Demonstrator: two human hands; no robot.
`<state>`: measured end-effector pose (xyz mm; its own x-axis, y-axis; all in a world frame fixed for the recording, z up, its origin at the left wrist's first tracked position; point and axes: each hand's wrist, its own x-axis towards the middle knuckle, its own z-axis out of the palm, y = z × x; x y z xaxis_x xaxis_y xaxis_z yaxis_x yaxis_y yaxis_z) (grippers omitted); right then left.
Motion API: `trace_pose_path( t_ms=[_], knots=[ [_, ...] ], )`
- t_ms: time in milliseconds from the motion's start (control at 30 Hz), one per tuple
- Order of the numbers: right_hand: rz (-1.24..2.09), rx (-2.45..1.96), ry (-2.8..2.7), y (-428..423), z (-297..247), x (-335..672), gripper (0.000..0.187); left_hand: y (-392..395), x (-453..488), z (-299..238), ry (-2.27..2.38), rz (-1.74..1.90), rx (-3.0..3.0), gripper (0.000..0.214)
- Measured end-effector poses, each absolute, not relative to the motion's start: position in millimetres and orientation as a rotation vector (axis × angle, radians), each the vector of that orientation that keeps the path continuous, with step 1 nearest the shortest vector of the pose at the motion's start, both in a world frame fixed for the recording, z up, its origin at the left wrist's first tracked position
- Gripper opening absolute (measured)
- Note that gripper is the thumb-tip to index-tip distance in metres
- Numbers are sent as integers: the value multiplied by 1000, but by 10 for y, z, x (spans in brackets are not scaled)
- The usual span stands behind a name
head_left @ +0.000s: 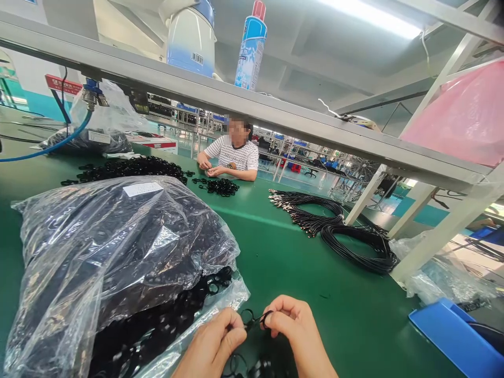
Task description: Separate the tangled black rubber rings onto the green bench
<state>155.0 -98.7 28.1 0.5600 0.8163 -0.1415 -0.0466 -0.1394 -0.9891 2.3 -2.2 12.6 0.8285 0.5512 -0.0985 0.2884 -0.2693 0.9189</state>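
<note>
My left hand point(214, 344) and my right hand point(293, 325) meet at the bottom centre over the green table point(275, 252). Both pinch a small black ring point(254, 318) between thumb and fingers. More black rings point(240, 365) lie just below my hands. A large clear plastic bag point(114, 262) full of black rings sits to the left, its open mouth beside my left hand.
Coiled black cables point(354, 241) lie at the right, a blue tray point(457, 336) at the lower right. A person in a striped shirt point(232, 157) works across the table by loose rings point(220, 186). A shelf bar point(252, 110) carries a spray can point(251, 44).
</note>
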Motion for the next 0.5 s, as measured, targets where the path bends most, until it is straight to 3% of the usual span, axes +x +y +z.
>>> trace_pose_path(
  t_ms=[367,500],
  knots=[
    [651,-1680,-686,-1077,367,1800,16,74,40,94,600,295,1542,43],
    [745,-1873,-971,-1063,334,1725,6,115,64,73,555,364,1213,44]
  ],
)
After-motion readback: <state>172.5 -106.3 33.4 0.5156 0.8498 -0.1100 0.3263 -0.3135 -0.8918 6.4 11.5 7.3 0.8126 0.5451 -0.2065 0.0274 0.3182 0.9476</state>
